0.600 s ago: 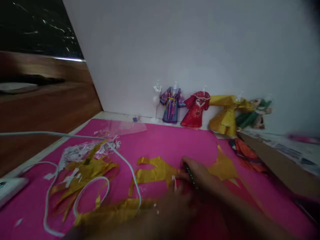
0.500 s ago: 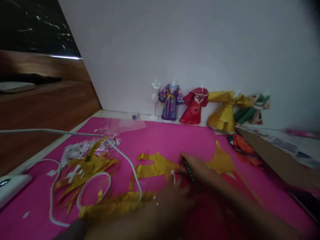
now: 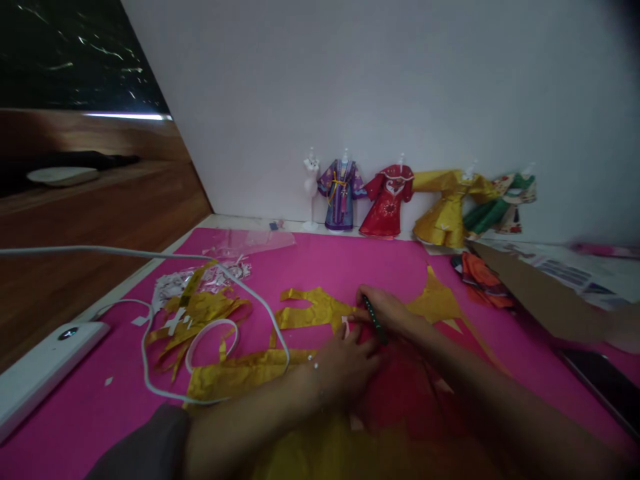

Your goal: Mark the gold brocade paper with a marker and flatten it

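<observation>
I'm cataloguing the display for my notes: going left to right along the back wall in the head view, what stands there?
White mannequin stand → purple robe → red robe → gold robe → green garment.

Both forearms are bare, the left arm emerging from a dull grey-brown sleeve [image 3: 150, 443] pushed up near the elbow, with a thin beaded bracelet [image 3: 314, 373] at the left wrist.

A single head-worn camera looks forward and steeply down, close over the pink mat [image 3: 350, 267], its horizon tilted. It faces the white wall [image 3: 375, 87], where small paper costumes [image 3: 390, 200] line the far edge.
</observation>
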`<state>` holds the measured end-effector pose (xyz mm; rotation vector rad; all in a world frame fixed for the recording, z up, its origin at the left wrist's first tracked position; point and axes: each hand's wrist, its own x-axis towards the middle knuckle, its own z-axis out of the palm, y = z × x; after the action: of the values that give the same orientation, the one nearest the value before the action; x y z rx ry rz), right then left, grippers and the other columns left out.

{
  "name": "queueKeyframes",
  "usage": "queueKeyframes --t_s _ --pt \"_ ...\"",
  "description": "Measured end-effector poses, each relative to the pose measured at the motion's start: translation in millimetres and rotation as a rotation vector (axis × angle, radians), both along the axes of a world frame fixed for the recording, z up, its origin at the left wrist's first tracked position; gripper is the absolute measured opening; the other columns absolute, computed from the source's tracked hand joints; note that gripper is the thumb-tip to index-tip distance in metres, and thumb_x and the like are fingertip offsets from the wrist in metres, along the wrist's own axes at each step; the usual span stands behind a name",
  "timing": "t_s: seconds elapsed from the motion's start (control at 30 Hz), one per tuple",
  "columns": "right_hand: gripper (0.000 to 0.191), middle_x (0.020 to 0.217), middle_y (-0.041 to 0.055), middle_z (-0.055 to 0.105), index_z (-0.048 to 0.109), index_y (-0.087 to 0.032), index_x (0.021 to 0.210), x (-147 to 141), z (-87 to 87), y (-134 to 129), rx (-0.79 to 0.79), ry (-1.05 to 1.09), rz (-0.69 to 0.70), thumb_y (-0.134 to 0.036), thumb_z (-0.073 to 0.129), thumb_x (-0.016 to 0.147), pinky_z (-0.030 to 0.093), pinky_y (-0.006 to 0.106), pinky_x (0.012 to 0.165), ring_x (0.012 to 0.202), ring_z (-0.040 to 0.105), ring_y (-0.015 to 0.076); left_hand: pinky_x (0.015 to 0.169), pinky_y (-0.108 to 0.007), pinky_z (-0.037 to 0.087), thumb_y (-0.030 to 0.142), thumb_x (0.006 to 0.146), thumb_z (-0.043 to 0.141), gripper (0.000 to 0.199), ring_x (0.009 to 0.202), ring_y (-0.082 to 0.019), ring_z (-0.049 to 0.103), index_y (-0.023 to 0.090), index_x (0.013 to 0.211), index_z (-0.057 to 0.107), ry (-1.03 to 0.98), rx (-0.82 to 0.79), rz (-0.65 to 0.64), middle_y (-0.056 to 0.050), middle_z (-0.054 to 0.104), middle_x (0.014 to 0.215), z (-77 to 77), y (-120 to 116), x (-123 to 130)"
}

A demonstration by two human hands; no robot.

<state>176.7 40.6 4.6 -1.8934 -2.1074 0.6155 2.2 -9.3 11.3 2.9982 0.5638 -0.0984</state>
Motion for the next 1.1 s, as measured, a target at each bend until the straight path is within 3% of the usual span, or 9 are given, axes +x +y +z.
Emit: queueKeyframes --t_s 0.23,0.4,0.47,0.57,0.7,0.83,0.97,1.1 --pt "0.023 0.083 -0.0001 0.067 0.057 -0.023 0.092 2.8 -3.4 2.1 0.021 -0.008 0.033 -0.034 0.076 0.083 0.033 0.025 0.059 0.071 0.057 0.016 0.108 -0.06 0.036 0.03 0.097 0.054 0.035 0.129 -0.039 0.049 0.019 0.13 0.059 0.041 0.078 0.046 -0.017 0.057 0.135 8.8 -7.0 0.6" --pt "0.022 0.082 -0.0008 0.067 0.058 -0.023 0.092 3.3 -3.8 0.8 0.042 0.002 0.055 -0.033 0.076 0.084 0.031 0.025 0.057 0.068 0.055 0.0149 0.094 -0.044 0.05 0.037 0.093 0.064 0.032 0.107 -0.031 0.06 0.012 0.113 0.064 0.058 0.068 0.105 -0.017 0.063 0.116 3.1 -16.6 -0.9" --pt "0.023 0.082 -0.0009 0.067 0.058 -0.023 0.092 3.2 -3.4 0.1 0.05 0.006 0.059 -0.033 0.077 0.084 0.031 0.025 0.057 0.068 0.055 0.0148 0.086 -0.04 0.053 0.042 0.091 0.068 0.037 0.102 -0.03 0.061 0.013 0.113 0.063 0.052 0.045 0.133 -0.014 0.063 0.114 -0.2 -20.7 -3.1" --pt "0.023 0.082 -0.0005 0.067 0.058 -0.023 0.091 3.3 -3.4 -0.2 0.062 0.01 0.061 -0.035 0.077 0.084 0.03 0.025 0.058 0.069 0.055 0.0153 0.085 -0.039 0.054 0.058 0.079 0.077 0.061 0.1 -0.029 0.061 0.017 0.122 0.062 0.024 0.002 0.168 -0.012 0.062 0.116 -2.3 -24.9 -7.6" --pt "0.024 0.083 -0.0001 0.068 0.059 -0.023 0.091 3.9 -5.7 0.7 0.073 0.019 0.069 -0.038 0.076 0.084 0.03 0.025 0.058 0.07 0.056 0.016 0.099 -0.041 0.048 0.07 0.081 0.067 0.073 0.115 -0.03 0.057 0.024 0.137 0.056 -0.03 -0.046 0.19 -0.013 0.058 0.128 -2.5 -26.6 -14.5" --pt "0.025 0.084 0.0002 0.068 0.059 -0.023 0.091 5.2 -9.2 1.3 0.097 0.026 0.094 -0.04 0.075 0.085 0.03 0.026 0.058 0.073 0.058 0.0167 0.113 -0.046 0.037 0.07 0.084 0.062 0.076 0.135 -0.033 0.047 0.028 0.146 0.049 -0.046 -0.082 0.204 -0.016 0.049 0.147 -7.6 -29.5 -22.3" --pt "0.025 0.085 0.0006 0.068 0.058 -0.023 0.091 6.9 -10.6 0.8 0.119 0.036 0.129 -0.04 0.075 0.085 0.031 0.025 0.059 0.073 0.059 0.0165 0.116 -0.057 0.029 0.059 0.093 0.058 0.07 0.146 -0.038 0.034 0.026 0.152 0.04 -0.025 -0.105 0.257 -0.02 0.036 0.158 -11.5 -37.7 -25.9" --pt "0.022 0.081 0.0002 0.066 0.057 -0.022 0.09 8.3 -10.9 0.8 0.128 0.041 0.16 -0.037 0.073 0.087 0.032 0.025 0.059 0.071 0.058 0.0165 0.116 -0.054 0.031 0.052 0.091 0.066 0.073 0.146 -0.039 0.032 0.019 0.151 0.041 -0.006 -0.122 0.334 -0.023 0.032 0.159 -4.3 -49.4 -19.3"
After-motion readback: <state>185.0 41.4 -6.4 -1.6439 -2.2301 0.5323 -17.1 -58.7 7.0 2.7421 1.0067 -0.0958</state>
